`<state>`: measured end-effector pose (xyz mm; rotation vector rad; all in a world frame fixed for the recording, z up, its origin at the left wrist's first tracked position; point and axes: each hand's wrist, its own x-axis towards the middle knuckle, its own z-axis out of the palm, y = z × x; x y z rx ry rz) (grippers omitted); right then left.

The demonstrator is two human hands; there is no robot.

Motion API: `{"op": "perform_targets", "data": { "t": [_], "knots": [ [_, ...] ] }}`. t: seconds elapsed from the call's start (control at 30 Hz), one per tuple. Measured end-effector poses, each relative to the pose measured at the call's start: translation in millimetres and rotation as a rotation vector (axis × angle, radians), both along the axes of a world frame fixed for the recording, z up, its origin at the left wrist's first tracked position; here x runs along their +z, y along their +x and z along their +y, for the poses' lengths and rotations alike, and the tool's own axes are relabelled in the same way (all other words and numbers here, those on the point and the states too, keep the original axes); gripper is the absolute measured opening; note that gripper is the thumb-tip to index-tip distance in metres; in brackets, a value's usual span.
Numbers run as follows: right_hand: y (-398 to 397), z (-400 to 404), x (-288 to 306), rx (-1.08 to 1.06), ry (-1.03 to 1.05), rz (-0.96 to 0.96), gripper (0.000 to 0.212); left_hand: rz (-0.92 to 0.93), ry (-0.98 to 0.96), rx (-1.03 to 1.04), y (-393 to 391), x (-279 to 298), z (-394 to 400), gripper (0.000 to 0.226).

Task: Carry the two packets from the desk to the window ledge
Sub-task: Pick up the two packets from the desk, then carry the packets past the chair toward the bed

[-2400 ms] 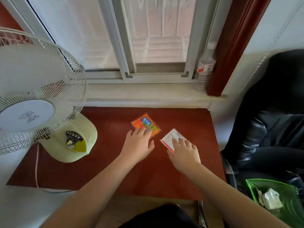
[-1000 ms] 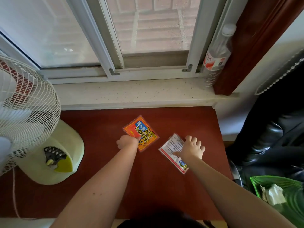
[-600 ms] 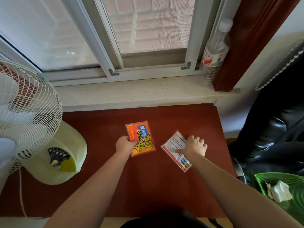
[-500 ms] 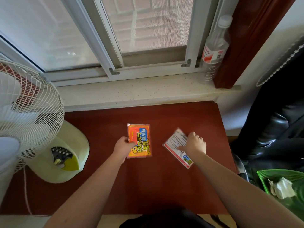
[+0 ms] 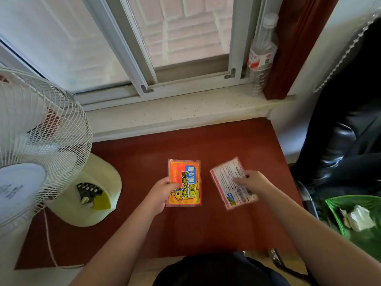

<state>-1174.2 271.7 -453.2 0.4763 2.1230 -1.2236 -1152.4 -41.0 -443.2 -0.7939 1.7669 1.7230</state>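
Head view. Left hand (image 5: 159, 196) pinching the left edge of the flat orange foil packet with yellow lettering (image 5: 184, 183), thumb on top, fingers hidden beneath. Right hand (image 5: 254, 182) closed on the right edge of the flat white printed packet with red border (image 5: 233, 183), thumb across its face. Both packets over the middle of the reddish-brown wooden bench (image 5: 206, 223); cannot tell whether lifted clear or resting on it. Pale speckled stone window ledge (image 5: 175, 112) just beyond the far edge of the bench, bare along most of its length.

To do the carry well: keep both pinches firm but light, since thin slippery film probably slides out of a loose hold. Raise both packets high enough to clear the step up to the ledge, then move straight forward. Aim for the open middle stretch, well apart from the clear plastic water bottle with red label (image 5: 261, 52) standing at the right end. Keep the left forearm away from the white wire-caged desk fan (image 5: 37, 145) beside it. Lay the packets flat, side by side, fully on the stone before letting go.
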Motion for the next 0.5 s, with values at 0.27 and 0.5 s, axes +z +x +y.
{"op": "perform_targets", "data": {
  "t": [0.27,0.5],
  "knots": [
    [63.6,-3.4,24.1,-0.346,-0.298,0.001,0.033,0.024,0.129,-0.198,-0.1,12.2,1.3,0.016],
    [128.7,-1.3,41.0,-0.779,-0.515,0.006,0.018,0.059,0.288,-0.346,1.0,30.9,23.5,0.025]
  ]
}}
